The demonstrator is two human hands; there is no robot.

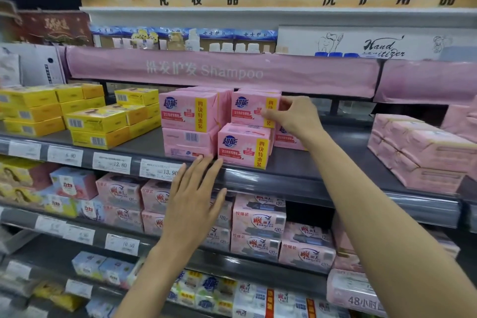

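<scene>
Pink soap packs with blue logos and yellow side strips stand stacked on a grey shop shelf [304, 162]. My right hand [291, 113] grips the right end of the upper right pink pack [251, 108], thumb on its front and fingers over its top corner. Below it sits another pink pack [242, 146] at the shelf's front. To the left is a two-high pink stack [188, 121]. My left hand [196, 193] hovers with straight, spread fingers just in front of the shelf edge, fingertips near the base of that stack, holding nothing.
Yellow soap boxes [95, 121] are piled on the same shelf at left, pale pink wrapped packs [423, 152] at right. A pink Shampoo banner [222, 72] hangs low over the shelf. Price tags [112, 162] line the edge. Lower shelves hold more pink and blue soap packs [258, 224].
</scene>
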